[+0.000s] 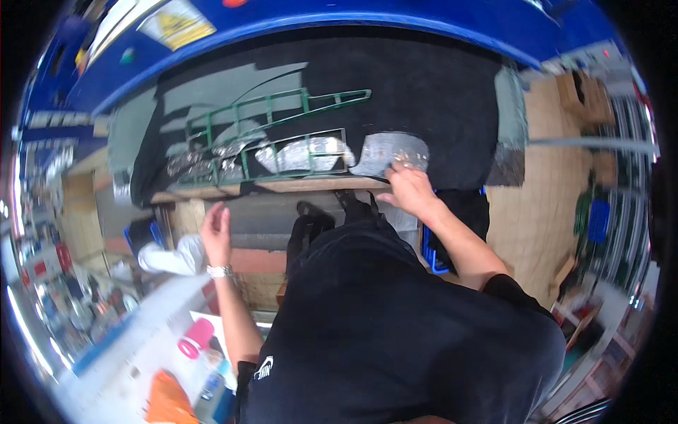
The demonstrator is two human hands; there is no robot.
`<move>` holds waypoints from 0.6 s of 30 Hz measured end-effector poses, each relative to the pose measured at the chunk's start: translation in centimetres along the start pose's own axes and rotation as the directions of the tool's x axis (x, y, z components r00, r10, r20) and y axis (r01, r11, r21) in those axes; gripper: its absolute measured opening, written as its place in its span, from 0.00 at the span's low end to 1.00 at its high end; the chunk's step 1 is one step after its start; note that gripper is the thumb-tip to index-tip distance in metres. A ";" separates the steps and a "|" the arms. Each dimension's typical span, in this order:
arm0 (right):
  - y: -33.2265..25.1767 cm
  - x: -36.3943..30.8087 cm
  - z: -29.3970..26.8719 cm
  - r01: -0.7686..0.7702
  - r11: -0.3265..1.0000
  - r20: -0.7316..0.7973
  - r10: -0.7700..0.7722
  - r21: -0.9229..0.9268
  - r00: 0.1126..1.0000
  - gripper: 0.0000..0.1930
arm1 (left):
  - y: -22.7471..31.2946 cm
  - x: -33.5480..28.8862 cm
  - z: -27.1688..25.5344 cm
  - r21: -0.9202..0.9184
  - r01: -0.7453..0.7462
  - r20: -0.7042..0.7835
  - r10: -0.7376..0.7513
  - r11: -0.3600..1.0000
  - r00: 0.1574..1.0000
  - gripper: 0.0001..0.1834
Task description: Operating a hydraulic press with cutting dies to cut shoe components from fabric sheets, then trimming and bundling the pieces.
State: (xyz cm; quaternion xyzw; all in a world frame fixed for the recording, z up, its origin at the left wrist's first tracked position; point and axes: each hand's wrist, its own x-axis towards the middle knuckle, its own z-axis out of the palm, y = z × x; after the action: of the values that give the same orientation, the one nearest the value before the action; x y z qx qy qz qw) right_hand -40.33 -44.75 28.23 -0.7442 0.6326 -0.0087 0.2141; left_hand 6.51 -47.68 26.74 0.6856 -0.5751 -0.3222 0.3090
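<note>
My right hand point(412, 191) reaches over the near edge of the black-covered bench point(424, 85). Its fingertips are at the lower edge of a shiny silver sheet piece point(381, 150), beside small coppery bits on it; thumb and fingers are apart. My left hand point(217, 232) is in the air before the bench edge, with fingers raised and nothing seen in them. Green ladder-like frames point(270, 111) lie on the black cloth, with more crumpled silver pieces point(304, 154) under and beside the nearer one. Blur hides the finer detail.
A blue rim point(353, 20) runs behind the bench. Grey-green cloth point(510, 106) shows at its right end. A white table point(134, 353) behind my left arm carries a pink roll point(196, 338) and an orange bag point(169, 399). Cardboard boxes point(585, 97) stand at the right.
</note>
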 end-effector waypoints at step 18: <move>-1.0 -1.8 0.0 -0.317 0.886 -0.159 0.386 0.339 0.909 0.22 | 11.3 22.2 7.5 0.498 -0.678 0.667 0.261 0.540 0.698 0.50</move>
State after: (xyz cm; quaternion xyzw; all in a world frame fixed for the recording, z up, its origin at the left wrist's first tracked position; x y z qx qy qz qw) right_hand -39.76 -42.91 29.08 -0.5683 0.7685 -0.1503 0.2526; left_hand -3.24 -71.71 29.29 0.4447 -0.8813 -0.1427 -0.0718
